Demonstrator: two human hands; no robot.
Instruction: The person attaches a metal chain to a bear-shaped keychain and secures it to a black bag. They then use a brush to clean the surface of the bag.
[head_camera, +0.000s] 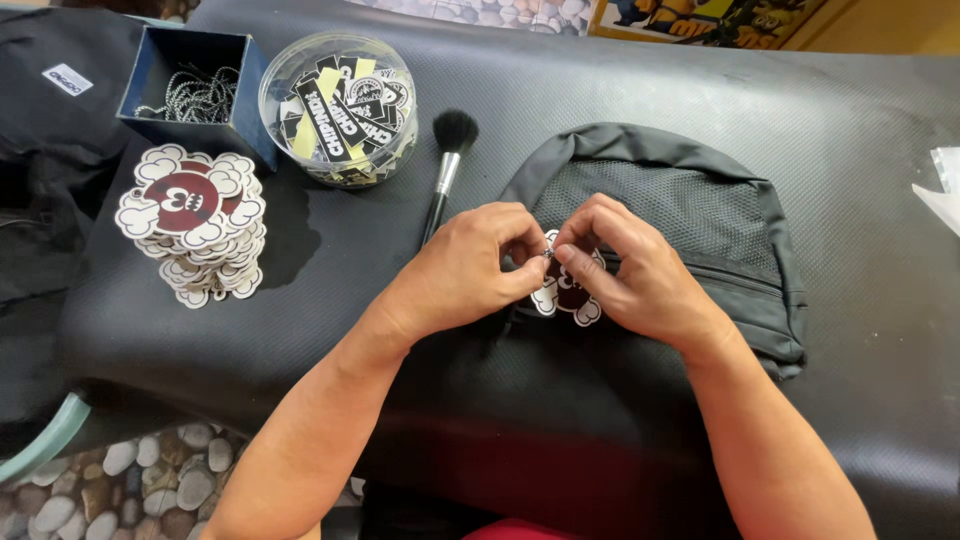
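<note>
Both hands, left (470, 268) and right (632, 272), pinch a small metal ring (548, 254) on the cloud-shaped tag (566, 296) over the black mesh bag (690, 215); tag looks light, flat, stiff; ring tiny, likely slippery, best held at fingertips.

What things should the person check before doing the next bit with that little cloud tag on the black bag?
1. Both hands on the tag: ok. The left hand and right hand pinch the cloud-shaped tag between their fingertips.
2. Small metal ring at the fingertips: ok, it shows, but whether it is closed, cannot tell.
3. Tag lies over the black bag, by its mesh panel: ok.
4. Ring hooked to the bag's zipper: cannot tell, the fingers hide it.
5. Spare tags: ok, a stack of tags lies at the left.
6. Spare chains: ok, some sit in the blue box.
</note>
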